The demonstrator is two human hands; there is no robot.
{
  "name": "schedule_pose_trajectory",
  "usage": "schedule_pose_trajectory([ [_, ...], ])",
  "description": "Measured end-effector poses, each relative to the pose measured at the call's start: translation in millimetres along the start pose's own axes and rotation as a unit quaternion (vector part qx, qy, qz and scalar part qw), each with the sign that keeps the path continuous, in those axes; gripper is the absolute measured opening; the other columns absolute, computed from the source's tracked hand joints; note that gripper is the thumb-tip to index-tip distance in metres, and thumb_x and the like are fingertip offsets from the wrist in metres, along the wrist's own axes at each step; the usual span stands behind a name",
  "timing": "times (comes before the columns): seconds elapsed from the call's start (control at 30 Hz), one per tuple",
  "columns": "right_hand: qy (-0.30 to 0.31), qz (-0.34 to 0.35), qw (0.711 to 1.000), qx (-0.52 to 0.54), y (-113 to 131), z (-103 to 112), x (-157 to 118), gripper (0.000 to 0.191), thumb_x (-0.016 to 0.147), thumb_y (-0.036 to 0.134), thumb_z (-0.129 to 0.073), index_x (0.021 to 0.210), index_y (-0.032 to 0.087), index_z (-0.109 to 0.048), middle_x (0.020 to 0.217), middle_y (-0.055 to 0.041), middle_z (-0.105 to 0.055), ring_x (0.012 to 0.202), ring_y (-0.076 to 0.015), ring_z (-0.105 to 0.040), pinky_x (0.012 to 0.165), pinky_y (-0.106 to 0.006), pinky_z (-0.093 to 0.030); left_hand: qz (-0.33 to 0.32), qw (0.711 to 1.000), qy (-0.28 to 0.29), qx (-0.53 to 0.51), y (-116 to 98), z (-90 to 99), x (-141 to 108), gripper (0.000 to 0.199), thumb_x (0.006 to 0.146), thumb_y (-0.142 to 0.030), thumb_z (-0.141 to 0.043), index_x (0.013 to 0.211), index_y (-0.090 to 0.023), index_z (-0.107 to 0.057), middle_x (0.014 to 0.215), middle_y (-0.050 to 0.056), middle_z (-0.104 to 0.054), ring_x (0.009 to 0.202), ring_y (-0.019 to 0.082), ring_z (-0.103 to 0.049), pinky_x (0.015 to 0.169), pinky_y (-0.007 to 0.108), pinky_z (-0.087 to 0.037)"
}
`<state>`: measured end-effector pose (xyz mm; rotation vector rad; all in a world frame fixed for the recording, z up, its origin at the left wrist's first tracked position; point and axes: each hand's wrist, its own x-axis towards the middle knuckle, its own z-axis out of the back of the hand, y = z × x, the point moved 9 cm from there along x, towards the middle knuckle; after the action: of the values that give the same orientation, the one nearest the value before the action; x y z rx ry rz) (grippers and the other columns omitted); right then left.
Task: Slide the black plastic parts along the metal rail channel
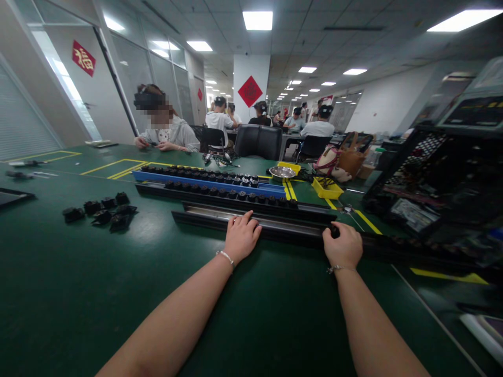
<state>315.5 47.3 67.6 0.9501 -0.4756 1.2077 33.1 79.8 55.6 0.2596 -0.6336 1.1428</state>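
Note:
A long black channel rail (204,220) lies across the green table in front of me. My left hand (242,235) rests on its near edge, fingers slightly spread over the rail with nothing visible in them. At the rail's right part, my right hand (343,243) is curled around a small black part (335,231). Just behind, a black rail (157,191) carries a row of small black parts. Beyond that, a blue rail (188,183) holds another such row.
Several loose black parts (121,217) lie at the left. Behind the rails are a metal bowl (283,172) and a yellow tray (327,188). An open black computer case (416,178) stands at the right. A person (167,131) sits across the table.

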Motion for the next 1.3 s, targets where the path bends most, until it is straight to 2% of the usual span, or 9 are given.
schedule_pose_trajectory([
  [0.53,0.042,-0.01,0.999,-0.001,10,-1,-1,0.032,0.077,0.031,-0.046,0.097,0.014,-0.063,0.097,-0.0117,-0.063,0.091,-0.0253,-0.053,0.081,-0.041,-0.041,0.009,1.0,0.006,-0.012,-1,1.0,1,0.03,0.091,-0.039,-0.036,0.094,-0.026,-0.063,0.132,0.003,-0.051,0.108,0.021,-0.052,0.101,0.043,-0.029],
  [1.03,0.041,0.024,0.999,0.009,20,-3,-2,0.031,0.078,0.032,-0.047,0.097,0.014,-0.063,0.096,-0.0115,-0.064,0.091,-0.0234,-0.055,0.084,-0.038,-0.042,0.01,1.0,0.013,-0.002,-1,-0.2,1,0.031,0.091,-0.04,-0.036,0.092,-0.025,-0.063,0.133,0.002,-0.051,0.108,0.021,-0.052,0.1,0.042,-0.03],
  [1.3,0.051,0.043,0.997,0.025,27,-7,-4,0.031,0.08,0.033,-0.046,0.098,0.015,-0.064,0.099,-0.0112,-0.065,0.092,-0.0242,-0.056,0.084,-0.041,-0.042,0.013,1.0,0.015,0.0,0,0.3,1,0.032,0.091,-0.04,-0.035,0.092,-0.026,-0.063,0.132,0.002,-0.051,0.108,0.021,-0.052,0.101,0.042,-0.03],
])
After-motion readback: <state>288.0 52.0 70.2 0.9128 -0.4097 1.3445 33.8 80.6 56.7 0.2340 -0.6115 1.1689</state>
